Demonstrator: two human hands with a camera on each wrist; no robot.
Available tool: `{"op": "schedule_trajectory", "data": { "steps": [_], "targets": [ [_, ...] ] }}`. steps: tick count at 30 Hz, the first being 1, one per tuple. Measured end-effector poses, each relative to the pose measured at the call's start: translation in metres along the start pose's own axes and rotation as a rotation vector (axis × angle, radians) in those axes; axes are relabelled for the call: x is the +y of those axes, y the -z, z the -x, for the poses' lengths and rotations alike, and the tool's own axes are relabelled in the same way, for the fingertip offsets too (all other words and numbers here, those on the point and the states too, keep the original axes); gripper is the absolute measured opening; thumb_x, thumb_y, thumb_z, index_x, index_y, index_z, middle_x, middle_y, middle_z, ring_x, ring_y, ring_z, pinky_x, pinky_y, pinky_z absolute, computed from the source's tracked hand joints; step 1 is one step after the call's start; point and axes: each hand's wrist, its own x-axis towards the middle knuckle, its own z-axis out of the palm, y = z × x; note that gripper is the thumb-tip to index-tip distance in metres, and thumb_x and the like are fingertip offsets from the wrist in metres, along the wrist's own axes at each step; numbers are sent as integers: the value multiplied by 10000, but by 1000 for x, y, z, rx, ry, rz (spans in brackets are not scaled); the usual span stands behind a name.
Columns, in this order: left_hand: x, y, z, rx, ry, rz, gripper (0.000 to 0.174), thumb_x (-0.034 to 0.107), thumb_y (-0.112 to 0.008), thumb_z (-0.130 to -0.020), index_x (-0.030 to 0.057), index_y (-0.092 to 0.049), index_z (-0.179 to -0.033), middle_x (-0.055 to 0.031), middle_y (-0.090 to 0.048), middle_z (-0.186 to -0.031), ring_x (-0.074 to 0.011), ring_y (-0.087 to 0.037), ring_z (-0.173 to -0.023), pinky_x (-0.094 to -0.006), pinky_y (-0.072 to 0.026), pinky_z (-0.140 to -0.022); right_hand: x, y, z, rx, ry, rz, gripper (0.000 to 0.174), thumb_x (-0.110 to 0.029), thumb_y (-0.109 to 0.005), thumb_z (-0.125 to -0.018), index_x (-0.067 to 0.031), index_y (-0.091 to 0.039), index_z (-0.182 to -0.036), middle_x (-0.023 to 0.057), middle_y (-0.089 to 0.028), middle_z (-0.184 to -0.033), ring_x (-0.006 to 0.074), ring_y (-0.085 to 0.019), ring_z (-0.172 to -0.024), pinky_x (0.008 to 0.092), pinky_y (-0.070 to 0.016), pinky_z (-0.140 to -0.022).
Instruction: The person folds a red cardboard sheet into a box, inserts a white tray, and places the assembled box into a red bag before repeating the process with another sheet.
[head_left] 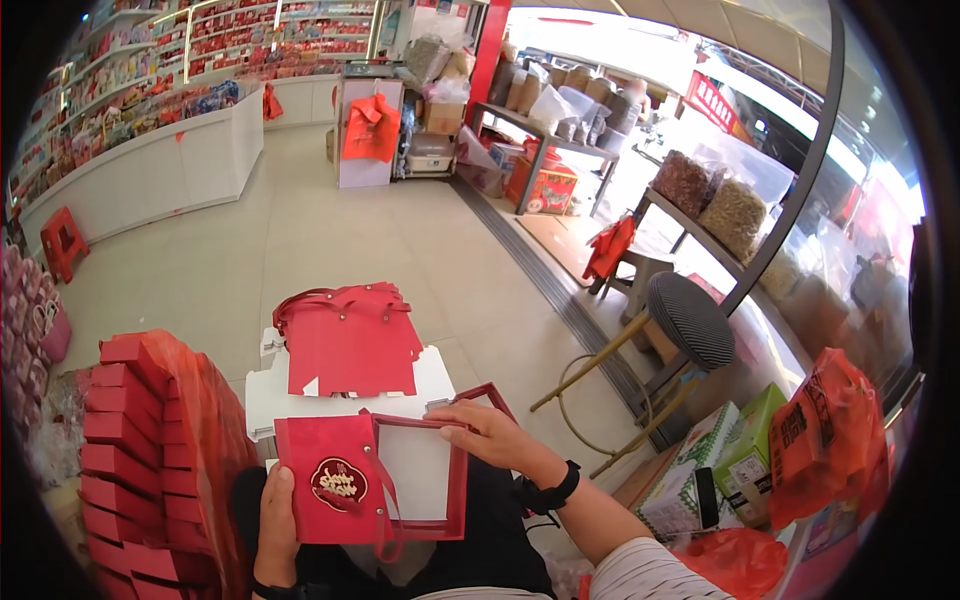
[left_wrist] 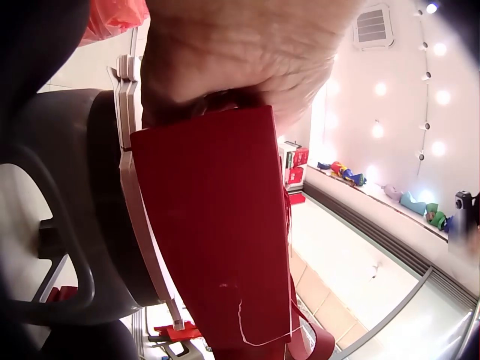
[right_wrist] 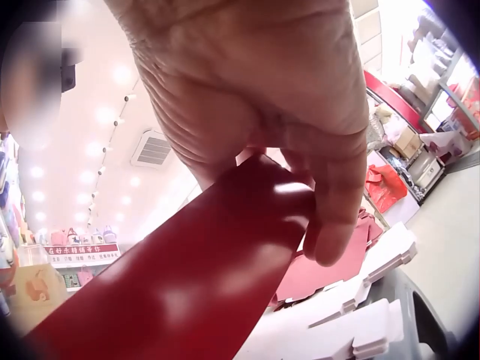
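An open red box with a white inside lies over the person's lap in the head view. A red panel with a round gold-lettered emblem and a strap adjoins its left side. The left hand grips the panel's left edge; in the left wrist view that hand holds the end of a red side. At the box's top right corner, the right hand pinches the rim. The right wrist view shows the right hand with fingers round a glossy red wall.
Beyond the box, red strapped covers lie on white flat pieces. Stacked red boxes stand at the left beside an orange-red bag. A round stool, a green carton and red bags are at the right.
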Motion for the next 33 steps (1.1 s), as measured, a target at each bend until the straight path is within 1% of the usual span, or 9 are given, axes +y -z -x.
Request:
{"op": "schedule_trajectory", "data": {
  "steps": [8,17,23,27,28,29,31,32,33],
  "targets": [
    [14,0,-3,7,-15,-39,456,339,-494,-1118,-27,-520,-1390,-103,-653,-1243,-147,-639,-1107,-296,-532,-961,11,2,3,-86,-101,-93,355,-225,-620,-1058,-72,-652,-1376,67,-653,-1242,160,-591,-1114,317,-481,-977],
    [11,-1,-9,21,-36,-46,483,340,-511,-1112,-32,-500,-1419,-120,-647,-1269,-159,-642,-1129,-303,-532,-979,12,4,2,-73,-113,-182,364,-248,-624,-1063,-85,-649,-1388,63,-644,-1275,155,-578,-1188,321,-466,-1031],
    [8,-3,-9,20,-59,-33,453,295,-503,-1117,-29,-494,-1434,-114,-645,-1278,-156,-626,-1160,-300,-524,-993,17,2,3,-151,-188,-295,370,-240,-650,-1043,-87,-646,-1380,59,-635,-1286,168,-568,-1228,326,-442,-1065],
    [5,-5,-13,2,-33,-49,446,277,-492,-1125,-25,-487,-1452,-109,-630,-1324,-145,-613,-1182,-284,-506,-1004,8,1,1,-201,-109,-197,353,-216,-661,-1024,-87,-653,-1353,65,-642,-1258,162,-573,-1208,334,-451,-1052],
    [4,-4,-10,14,-3,-65,447,275,-489,-1126,-24,-485,-1458,-107,-625,-1336,-140,-610,-1185,-279,-501,-1006,12,-3,1,-145,-113,-175,336,-207,-665,-1016,-83,-659,-1328,56,-650,-1236,160,-583,-1194,325,-459,-1042],
    [5,-4,-7,7,6,-58,453,276,-492,-1126,-22,-480,-1467,-106,-621,-1345,-138,-603,-1191,-278,-490,-1018,1,-5,1,-78,-189,-241,312,-203,-668,-1014,-77,-668,-1299,46,-665,-1205,145,-593,-1161,307,-466,-1026],
    [6,-12,-11,-4,-6,-48,471,281,-498,-1125,-22,-468,-1485,-102,-608,-1360,-139,-586,-1213,-285,-470,-1046,-1,-15,0,101,-136,-223,276,-194,-666,-1020,-46,-674,-1254,32,-676,-1189,111,-592,-1116,282,-468,-991],
    [4,-15,-7,-3,-10,-49,482,285,-501,-1124,-22,-462,-1493,-99,-600,-1367,-142,-576,-1228,-293,-461,-1061,-4,-21,0,174,-184,-272,262,-193,-668,-1022,-34,-676,-1230,15,-670,-1146,89,-582,-1075,263,-469,-952],
    [2,-15,-5,-27,9,-66,498,296,-511,-1120,-21,-455,-1501,-98,-589,-1384,-147,-565,-1245,-300,-455,-1072,-8,-25,0,221,-195,-292,248,-194,-672,-1022,-35,-677,-1213,-17,-652,-1050,56,-558,-972,234,-464,-870]
  ]
}}
